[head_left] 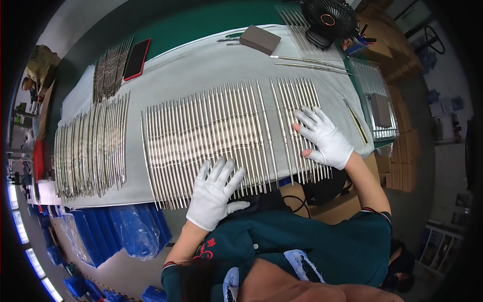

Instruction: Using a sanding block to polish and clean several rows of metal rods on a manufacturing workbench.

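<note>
Slim, shiny metal rods lie side by side on a white cloth. My left hand [210, 195], in a white glove, rests its outstretched fingers over the near ends of the wide middle row of rods [204, 126]. A narrower row of rods [286, 105] lies to the right, with a single rod [265, 131] in the gap between. Across that right row lies my right hand [324, 137], also gloved, its fingers flat and parted. The thumb and one fingertip of this glove are bare. Neither hand grips a rod.
More rods [93, 151] lie at left, below a darker bundle [111, 70] and a red-edged phone [137, 59]. Farther back are a grey-brown block [260, 40], loose rods [312, 63] and a black fan [329, 20]. Blue bins [95, 234] stand below the table's near edge.
</note>
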`<state>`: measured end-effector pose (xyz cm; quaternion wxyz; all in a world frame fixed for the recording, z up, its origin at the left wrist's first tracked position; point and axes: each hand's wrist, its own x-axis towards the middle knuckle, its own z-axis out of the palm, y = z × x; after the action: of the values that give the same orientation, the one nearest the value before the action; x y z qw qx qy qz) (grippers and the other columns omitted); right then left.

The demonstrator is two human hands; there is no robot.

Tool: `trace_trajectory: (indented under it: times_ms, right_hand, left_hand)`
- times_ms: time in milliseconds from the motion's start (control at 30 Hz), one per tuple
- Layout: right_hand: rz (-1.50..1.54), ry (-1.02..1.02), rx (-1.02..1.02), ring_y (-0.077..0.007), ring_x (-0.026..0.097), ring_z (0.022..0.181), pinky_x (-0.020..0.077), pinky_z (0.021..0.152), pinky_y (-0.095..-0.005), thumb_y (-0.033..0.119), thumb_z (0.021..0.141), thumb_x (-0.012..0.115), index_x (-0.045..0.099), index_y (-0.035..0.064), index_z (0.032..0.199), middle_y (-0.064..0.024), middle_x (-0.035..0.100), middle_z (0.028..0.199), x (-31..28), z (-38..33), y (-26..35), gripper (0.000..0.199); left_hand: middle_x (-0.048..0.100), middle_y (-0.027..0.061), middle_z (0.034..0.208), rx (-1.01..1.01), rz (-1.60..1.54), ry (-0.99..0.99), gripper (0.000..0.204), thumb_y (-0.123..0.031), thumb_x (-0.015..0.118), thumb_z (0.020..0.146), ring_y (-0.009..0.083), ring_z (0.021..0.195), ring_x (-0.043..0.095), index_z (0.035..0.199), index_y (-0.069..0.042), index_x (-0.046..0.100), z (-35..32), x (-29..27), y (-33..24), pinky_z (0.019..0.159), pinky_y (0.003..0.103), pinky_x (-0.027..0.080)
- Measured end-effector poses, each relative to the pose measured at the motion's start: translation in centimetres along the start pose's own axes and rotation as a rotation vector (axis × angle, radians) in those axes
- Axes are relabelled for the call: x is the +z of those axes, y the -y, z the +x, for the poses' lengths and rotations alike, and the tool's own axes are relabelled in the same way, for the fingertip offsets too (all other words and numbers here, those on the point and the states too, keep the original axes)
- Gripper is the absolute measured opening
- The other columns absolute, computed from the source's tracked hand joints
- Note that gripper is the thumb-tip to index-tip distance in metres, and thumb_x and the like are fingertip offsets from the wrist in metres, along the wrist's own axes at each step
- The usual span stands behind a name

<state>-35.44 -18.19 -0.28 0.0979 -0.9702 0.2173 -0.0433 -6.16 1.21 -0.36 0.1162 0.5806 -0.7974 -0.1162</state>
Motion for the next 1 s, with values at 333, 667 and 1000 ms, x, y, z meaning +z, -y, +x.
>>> trace_trajectory:
  times_ms: [333,667,1000]
  right_hand:
    - [0.035,0.046,-0.093,-0.0362,0.033,0.139,0.021,0.117,-0.0488,0.049,0.083,0.061,0.049,0.0066,0.137,-0.0196,0.04,0.147,0.4,4.2,3.5,0.07]
    - [-0.013,0.059,-0.015,-0.0421,0.032,0.138,0.0223,0.115,-0.0531,0.062,0.093,0.039,0.037,0.0212,0.146,-0.0203,0.034,0.151,0.1,-0.1,-0.6,0.067]
    - [0.0,0.036,-0.036,-0.0426,0.031,0.139,0.0202,0.116,-0.0534,0.06,0.093,0.04,0.037,0.0179,0.147,-0.0206,0.034,0.151,0.3,0.9,0.3,0.068]
  left_hand:
    - [0.048,0.0138,0.134,-0.007,0.024,-0.031,0.087,-0.049,0.078,0.065,0.0323,0.129,0.044,0.138,-0.014,0.046,0.0,0.3,-0.2,0.109,0.054,0.029]
    - [0.045,0.0139,0.137,-0.013,0.019,-0.027,0.09,-0.048,0.08,0.062,0.0329,0.131,0.042,0.138,-0.015,0.046,-0.1,0.4,-0.1,0.111,0.052,0.027]
    - [0.047,0.0133,0.135,-0.01,0.021,-0.052,0.085,-0.047,0.078,0.066,0.0318,0.129,0.043,0.138,-0.015,0.046,0.0,0.5,-0.1,0.11,0.054,0.028]
